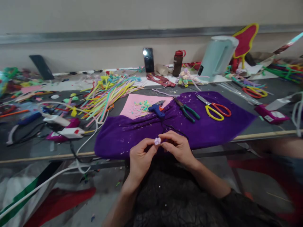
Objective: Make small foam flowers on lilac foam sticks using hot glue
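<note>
fingertip grips of the left hand (141,156) and right hand (178,145) pinch a small, pale-lilac, fuzzy piece (157,141) from opposite sides, probably for fine control.

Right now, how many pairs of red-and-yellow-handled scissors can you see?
2: one pair lies on the purple cloth, right of the green-handled pliers; the other pair lies farther right, on the table. Clutter may hide more.

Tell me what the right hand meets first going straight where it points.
The right hand would likely first meet the small lilac piece, then probably the left hand; depth is unclear.
</note>
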Tool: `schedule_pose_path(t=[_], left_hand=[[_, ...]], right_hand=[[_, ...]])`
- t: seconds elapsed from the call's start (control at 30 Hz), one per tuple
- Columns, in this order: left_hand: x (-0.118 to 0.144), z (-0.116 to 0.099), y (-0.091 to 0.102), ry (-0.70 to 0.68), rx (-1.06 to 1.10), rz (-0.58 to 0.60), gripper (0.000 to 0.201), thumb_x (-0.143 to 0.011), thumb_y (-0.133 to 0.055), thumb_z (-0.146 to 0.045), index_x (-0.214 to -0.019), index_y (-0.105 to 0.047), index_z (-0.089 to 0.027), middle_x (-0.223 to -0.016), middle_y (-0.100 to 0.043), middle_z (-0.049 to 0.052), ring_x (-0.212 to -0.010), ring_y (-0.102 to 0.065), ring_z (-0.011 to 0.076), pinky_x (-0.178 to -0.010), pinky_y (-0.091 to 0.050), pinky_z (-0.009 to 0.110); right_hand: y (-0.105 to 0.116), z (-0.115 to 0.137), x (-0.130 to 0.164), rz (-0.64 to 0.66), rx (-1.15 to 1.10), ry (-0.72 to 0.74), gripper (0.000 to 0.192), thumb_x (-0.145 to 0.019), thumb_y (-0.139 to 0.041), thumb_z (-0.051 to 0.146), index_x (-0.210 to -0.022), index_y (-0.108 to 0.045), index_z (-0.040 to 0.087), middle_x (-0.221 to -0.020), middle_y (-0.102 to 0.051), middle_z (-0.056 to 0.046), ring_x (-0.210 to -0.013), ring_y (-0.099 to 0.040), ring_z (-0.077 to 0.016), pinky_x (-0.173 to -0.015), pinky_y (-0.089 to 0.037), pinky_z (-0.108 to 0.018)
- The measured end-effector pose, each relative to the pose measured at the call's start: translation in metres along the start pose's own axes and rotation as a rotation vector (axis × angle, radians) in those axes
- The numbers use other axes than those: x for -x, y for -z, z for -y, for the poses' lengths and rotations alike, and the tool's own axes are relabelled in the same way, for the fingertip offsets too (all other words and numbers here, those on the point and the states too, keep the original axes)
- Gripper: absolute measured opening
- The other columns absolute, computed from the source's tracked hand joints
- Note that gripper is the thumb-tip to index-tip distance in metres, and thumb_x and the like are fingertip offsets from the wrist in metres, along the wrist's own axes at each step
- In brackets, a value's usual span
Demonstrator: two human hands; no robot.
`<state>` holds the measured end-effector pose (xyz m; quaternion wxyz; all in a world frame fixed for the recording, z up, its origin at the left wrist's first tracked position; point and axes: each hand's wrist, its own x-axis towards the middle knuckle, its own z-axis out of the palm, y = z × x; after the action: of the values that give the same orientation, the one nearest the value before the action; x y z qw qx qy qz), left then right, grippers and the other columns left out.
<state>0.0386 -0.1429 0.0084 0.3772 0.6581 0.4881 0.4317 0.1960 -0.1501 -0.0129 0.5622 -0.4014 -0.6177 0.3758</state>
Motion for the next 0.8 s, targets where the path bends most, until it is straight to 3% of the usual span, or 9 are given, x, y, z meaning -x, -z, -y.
schedule_pose_path(t=[0.17,0.27,0.4,0.5,0.6,0.67,0.8], left_hand=[[0.001,0.008,0.002,0.065,0.097,-0.007,0.011,-0.073,-0.063,-0.029,-0.079,-0.064,-0.02,-0.063,-0.06,-0.003,-0.056,-0.051,0.0105,-0.054,-0.041,0.021],[0.002,0.016,0.001,0.119,0.14,-0.007,0.012,-0.072,-0.064,-0.029,-0.08,-0.064,-0.02,-0.063,-0.061,-0.003,-0.056,-0.051,0.0102,-0.053,-0.041,0.021],[0.0,0.019,-0.004,0.149,0.185,0.025,0.013,-0.072,-0.065,-0.028,-0.08,-0.065,-0.019,-0.064,-0.062,-0.002,-0.055,-0.05,0.0093,-0.052,-0.041,0.021],[-0.003,0.012,-0.006,0.173,0.248,0.038,0.012,-0.071,-0.065,-0.027,-0.078,-0.065,-0.017,-0.066,-0.064,0.0,-0.051,-0.048,0.008,-0.051,-0.04,0.021],[-0.007,0.002,-0.008,0.256,0.376,0.114,0.013,-0.07,-0.065,-0.027,-0.075,-0.065,-0.015,-0.066,-0.066,0.002,-0.047,-0.047,0.0068,-0.045,-0.038,0.02],[-0.009,-0.003,-0.008,0.309,0.468,0.182,0.014,-0.069,-0.066,-0.028,-0.07,-0.064,-0.014,-0.059,-0.064,0.002,-0.041,-0.042,0.0047,-0.04,-0.032,0.018],[-0.009,-0.005,-0.006,0.358,0.55,0.234,0.016,-0.068,-0.067,-0.029,-0.066,-0.063,-0.014,-0.055,-0.063,0.001,-0.038,-0.038,0.0037,-0.037,-0.026,0.017]], right_hand=[[0.04,0.009,0.006,-0.007,0.157,-0.037,0.019,-0.081,-0.056,0.024,-0.097,-0.065,0.019,-0.081,-0.061,-0.002,-0.06,-0.057,-0.0092,-0.055,-0.046,-0.023],[0.086,0.013,0.007,-0.062,0.412,-0.004,0.016,-0.081,-0.055,0.023,-0.091,-0.067,0.019,-0.072,-0.062,-0.001,-0.062,-0.058,-0.011,-0.059,-0.046,-0.024],[0.162,0.009,-0.007,-0.229,0.829,0.066,0.015,-0.08,-0.054,0.024,-0.085,-0.068,0.018,-0.077,-0.067,-0.004,-0.07,-0.061,-0.015,-0.068,-0.046,-0.029],[0.193,0.008,-0.017,-0.29,1.072,0.047,0.016,-0.079,-0.055,0.025,-0.083,-0.069,0.018,-0.082,-0.067,-0.007,-0.073,-0.061,-0.0187,-0.069,-0.045,-0.032],[0.177,0.015,-0.02,-0.2,0.887,0.08,0.017,-0.082,-0.053,0.025,-0.089,-0.068,0.02,-0.082,-0.067,-0.005,-0.075,-0.062,-0.0172,-0.07,-0.046,-0.031],[0.145,0.024,-0.019,-0.034,0.647,0.072,0.023,-0.085,-0.048,0.024,-0.101,-0.064,0.022,-0.089,-0.065,-0.005,-0.073,-0.061,-0.015,-0.066,-0.048,-0.029],[0.081,0.039,-0.022,0.311,0.378,0.148,0.036,-0.086,-0.046,0.021,-0.121,-0.052,0.024,-0.11,-0.058,-0.006,-0.092,-0.058,-0.016,-0.081,-0.047,-0.034]])
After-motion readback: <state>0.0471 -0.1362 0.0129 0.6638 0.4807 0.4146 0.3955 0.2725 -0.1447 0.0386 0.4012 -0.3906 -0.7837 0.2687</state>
